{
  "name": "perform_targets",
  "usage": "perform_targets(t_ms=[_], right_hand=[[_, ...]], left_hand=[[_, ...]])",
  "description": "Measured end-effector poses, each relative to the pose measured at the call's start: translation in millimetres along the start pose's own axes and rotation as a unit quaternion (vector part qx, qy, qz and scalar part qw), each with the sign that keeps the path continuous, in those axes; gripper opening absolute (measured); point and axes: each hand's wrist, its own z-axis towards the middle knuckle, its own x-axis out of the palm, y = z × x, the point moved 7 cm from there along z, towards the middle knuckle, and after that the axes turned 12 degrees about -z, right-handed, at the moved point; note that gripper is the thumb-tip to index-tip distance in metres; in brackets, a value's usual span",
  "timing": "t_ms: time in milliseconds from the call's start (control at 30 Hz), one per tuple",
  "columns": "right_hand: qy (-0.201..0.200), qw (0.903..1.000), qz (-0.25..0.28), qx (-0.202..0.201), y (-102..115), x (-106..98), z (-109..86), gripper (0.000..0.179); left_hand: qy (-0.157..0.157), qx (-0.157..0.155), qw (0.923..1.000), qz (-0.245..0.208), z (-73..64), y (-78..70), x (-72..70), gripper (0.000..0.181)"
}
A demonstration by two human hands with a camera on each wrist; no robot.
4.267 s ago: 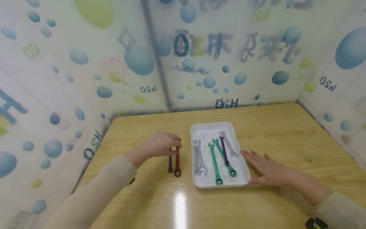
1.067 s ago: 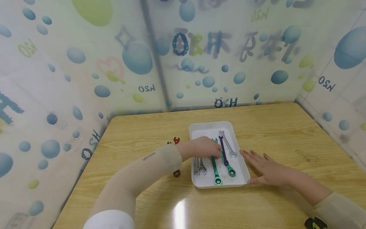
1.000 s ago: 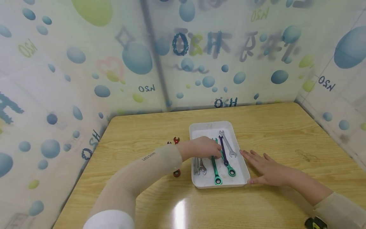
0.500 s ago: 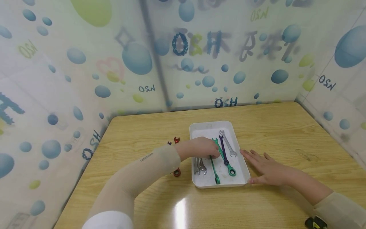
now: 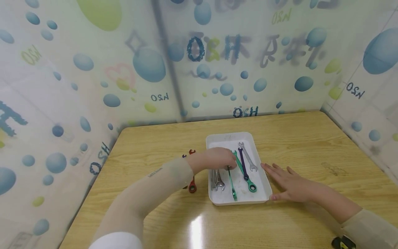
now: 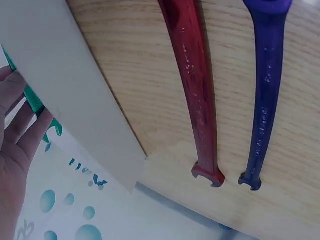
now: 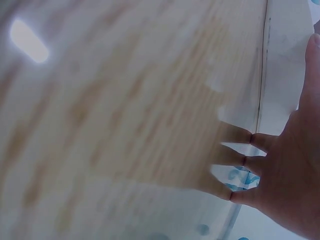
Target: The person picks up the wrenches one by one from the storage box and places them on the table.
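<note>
My left hand (image 5: 222, 158) reaches over the left half of the white tray (image 5: 224, 139) and pinches a green ratchet wrench (image 5: 231, 183) near its upper end. The wrench is turned on edge, its ring end pointing toward me. In the left wrist view, fingers (image 6: 37, 122) lie round the wrench, and its open jaw sticks out past them. My right hand (image 5: 289, 185) lies flat, fingers spread, on the table, its fingertips and thumb at the tray's right wall. A second green wrench (image 5: 252, 187), a purple wrench (image 5: 243, 162) and silver wrenches (image 5: 220, 183) lie in the tray.
Left of the tray a red wrench (image 6: 197, 90) and another purple wrench (image 6: 265, 95) lie side by side on the wooden table (image 5: 298, 138), partly behind my left forearm in the head view. Printed curtains (image 5: 248, 69) enclose the table's back and sides.
My left hand has moved from the red and purple wrenches into the tray and taken hold of the green wrench, tipping it on edge and shifting slightly left. The right hand has stayed put.
</note>
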Motion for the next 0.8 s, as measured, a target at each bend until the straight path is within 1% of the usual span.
perform_targets(t_ms=[100, 200, 400, 467, 567, 800], right_hand=[[0.002, 1.0, 0.001, 0.002, 0, 0, -0.1, 0.099], [0.004, 1.0, 0.002, 0.003, 1, -1, -0.4, 0.1], [0.002, 1.0, -0.001, 0.001, 0, 0, -0.4, 0.1], [0.0, 1.0, -0.001, 0.0, 0, 0, -0.3, 0.1], [0.002, 1.0, -0.001, 0.002, 0, 0, -0.4, 0.1], [0.01, 0.9999, 0.002, 0.008, 1, -2, -0.7, 0.101]], left_hand=[[-0.016, 0.008, 0.9998, -0.002, -4.6, 0.2, -7.4, 0.007], [-0.032, 0.004, 0.9994, -0.01, -9.2, 2.8, -12.6, 0.009], [-0.068, 0.01, 0.9975, -0.013, -23.0, 4.6, -22.4, 0.01], [-0.077, 0.012, 0.9969, -0.002, -28.3, 5.2, -24.5, 0.01], [-0.089, 0.006, 0.9961, 0.003, -37.2, 7.6, -26.5, 0.01], [-0.113, -0.007, 0.9935, -0.008, -63.8, 8.7, -33.0, 0.01]])
